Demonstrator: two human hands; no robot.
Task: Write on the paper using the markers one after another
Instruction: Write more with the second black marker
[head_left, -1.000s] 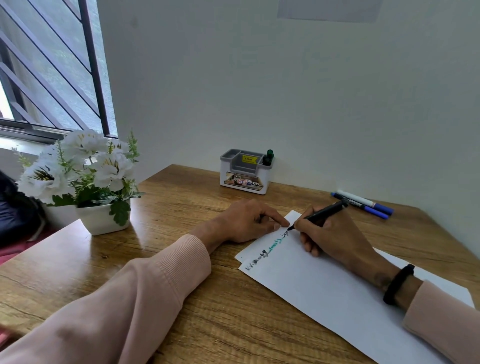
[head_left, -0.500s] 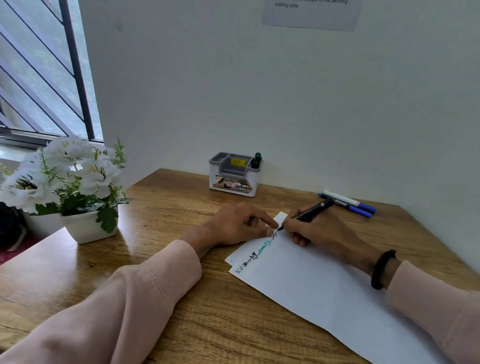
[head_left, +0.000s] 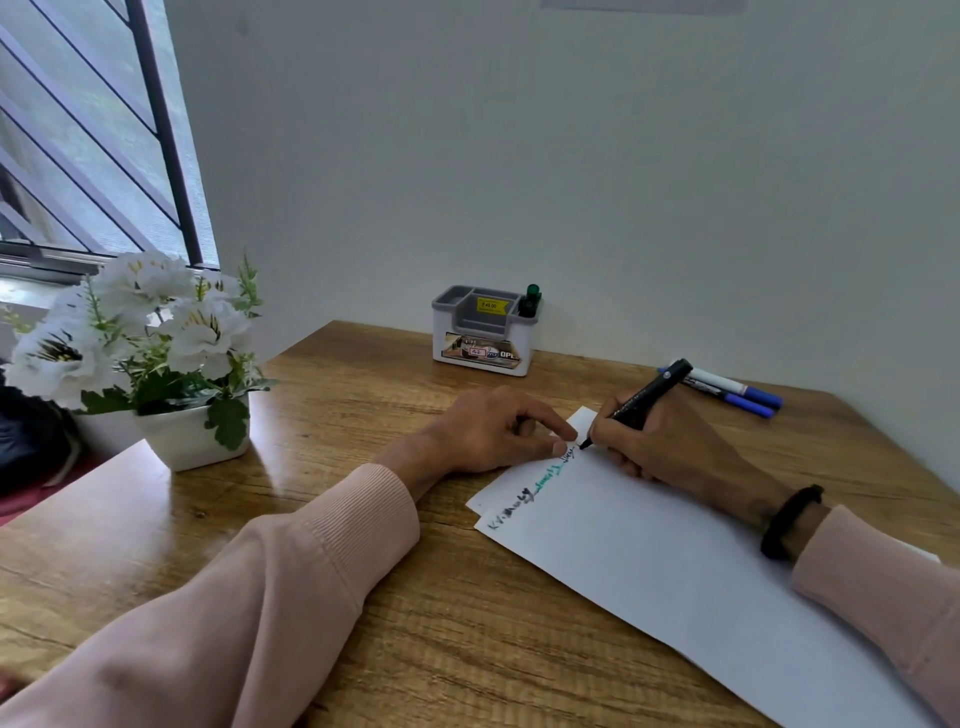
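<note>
A white paper (head_left: 665, 561) lies slanted on the wooden desk (head_left: 363, 597), with a line of black and green writing along its far edge. My right hand (head_left: 670, 441) grips a black marker (head_left: 644, 400), its tip touching the paper at the end of that line. My left hand (head_left: 498, 431) rests on the paper's far corner, fingertips pressing it flat beside the marker tip. Two blue-capped markers (head_left: 737, 392) lie on the desk behind my right hand. A green marker (head_left: 531, 299) stands in the organiser.
A small grey and white desk organiser (head_left: 485, 332) stands against the wall at the back. A white pot of white flowers (head_left: 171, 364) sits at the desk's left edge, below a barred window (head_left: 88, 130). The wall closes the desk at the back and right.
The marker tip has moved a little further along the line of writing. My view has shifted slightly; the left hand stays on the paper's corner.
</note>
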